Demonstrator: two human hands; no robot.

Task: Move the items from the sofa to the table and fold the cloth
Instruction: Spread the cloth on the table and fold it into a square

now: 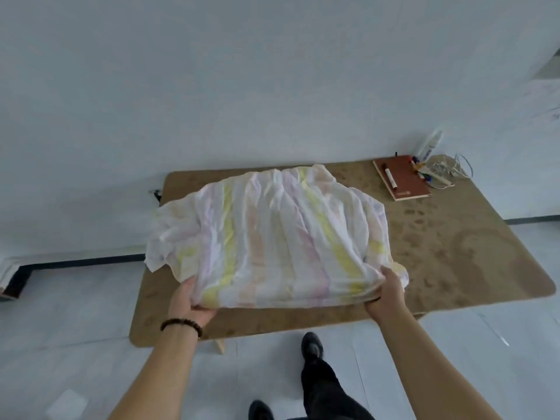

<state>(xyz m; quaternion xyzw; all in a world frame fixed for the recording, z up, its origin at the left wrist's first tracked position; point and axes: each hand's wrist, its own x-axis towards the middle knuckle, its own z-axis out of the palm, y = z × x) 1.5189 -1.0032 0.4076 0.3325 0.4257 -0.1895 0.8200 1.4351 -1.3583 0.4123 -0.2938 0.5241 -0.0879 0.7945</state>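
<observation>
On tabletop, left of centre: cloth, crumpled, long axis 9-to-3. I've got left hand on its near edge at 7 o'clock, right hand at 5, fingers of both curled round the hem. Cloth lies toward 12; hands equally near.

Body check: left hand and right hand bare, both forearms bare down to the frame edge at 7 and 5 o'clock. Bead bracelet on the left wrist: single strand of round dark brown-black beads. Black trousers at 6 o'clock, loose and creased. Front shoe black with a greyish sheen on top; rear shoe dark, cut by the bottom edge.
</observation>
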